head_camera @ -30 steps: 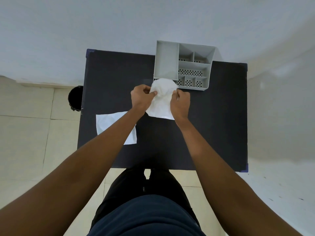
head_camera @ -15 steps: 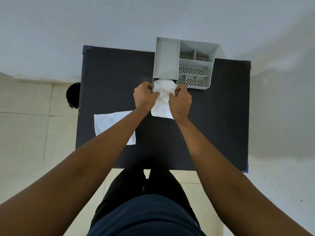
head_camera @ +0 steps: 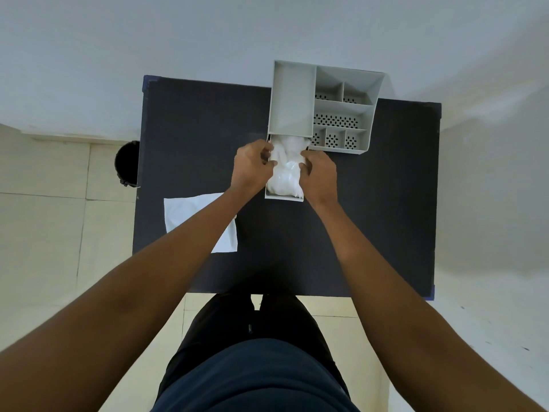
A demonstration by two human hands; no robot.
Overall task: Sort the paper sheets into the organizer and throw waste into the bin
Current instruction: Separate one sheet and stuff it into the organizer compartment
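A grey organizer [head_camera: 292, 96] with several compartments stands at the far edge of the black table [head_camera: 371, 218]. Its drawer [head_camera: 283, 197] is pulled out toward me. A crumpled white paper sheet [head_camera: 285, 171] lies bunched inside the drawer. My left hand [head_camera: 252, 168] grips the sheet's left side and my right hand [head_camera: 319, 173] grips its right side, both pressing it into the drawer. A second white sheet [head_camera: 184, 212] lies flat on the table's left part, partly hidden under my left forearm.
A black round bin [head_camera: 126, 162] stands on the tiled floor just left of the table. A white wall runs behind the table. My legs in dark clothes are at the table's near edge.
My hands have squeezed the sheet narrower and pushed it down into the pulled-out drawer. The view has shifted slightly toward the organizer.
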